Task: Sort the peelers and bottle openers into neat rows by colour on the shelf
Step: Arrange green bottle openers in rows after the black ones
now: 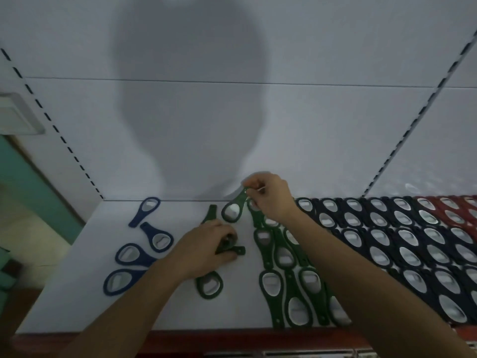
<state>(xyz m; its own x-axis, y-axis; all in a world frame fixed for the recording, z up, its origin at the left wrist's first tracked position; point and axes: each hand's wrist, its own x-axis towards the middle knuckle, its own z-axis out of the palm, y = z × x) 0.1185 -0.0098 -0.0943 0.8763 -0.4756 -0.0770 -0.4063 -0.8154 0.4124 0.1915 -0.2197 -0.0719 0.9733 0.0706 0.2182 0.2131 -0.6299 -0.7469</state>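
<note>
1. Bottle opener point(233, 209), green, is pinched by its handle in the right hand point(268, 196), ring end down near the white shelf point(77, 293), toward 12 o'clock.
2. Left hand point(206, 245), mid-shelf, curls its fingers around a second green opener point(233, 250).
3. Loose green opener point(209, 284) lies at 6 o'clock of that hand, just beside the wrist.
4. Green rows point(284, 257) run at 3 o'clock of it; dark rows point(413, 241), then red rows point(451, 208), lie farther that way.
5. Blue openers point(136, 254) lie scattered at 9 o'clock.
</note>
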